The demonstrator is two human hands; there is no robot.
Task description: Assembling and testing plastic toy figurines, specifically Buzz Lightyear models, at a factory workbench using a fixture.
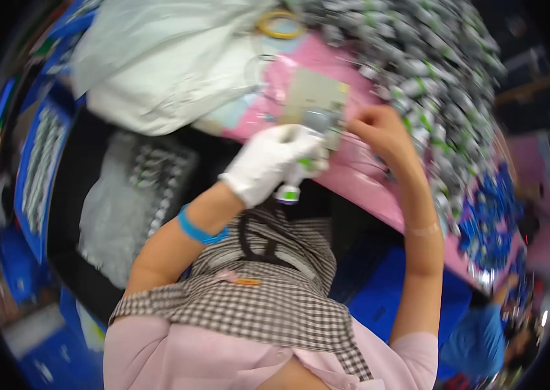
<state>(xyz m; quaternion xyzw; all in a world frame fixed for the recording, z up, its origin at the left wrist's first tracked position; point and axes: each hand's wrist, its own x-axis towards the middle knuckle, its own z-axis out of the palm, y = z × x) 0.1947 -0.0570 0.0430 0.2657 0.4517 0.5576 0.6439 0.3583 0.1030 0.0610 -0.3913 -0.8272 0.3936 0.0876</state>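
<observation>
My left hand (262,164), in a white glove, is closed around a small grey-and-white part (319,121) with a rounded grey head. A white end with a bright green mark (289,194) sticks out below the glove. Behind the grey head lies a flat beige-grey block (301,88) on the pink table cover (369,170). To the right of the block is my right hand (384,133), bare, its fingers curled and pinched together close to the part. Blur hides what, if anything, lies between those fingertips.
A heap of grey-and-white parts with green marks (428,84) covers the table's right side, with blue pieces (491,221) beyond. White plastic sheeting (171,58) and a yellow ring (280,25) lie at the far left. A black bin (67,214) holds bagged parts. Another person (476,341) works lower right.
</observation>
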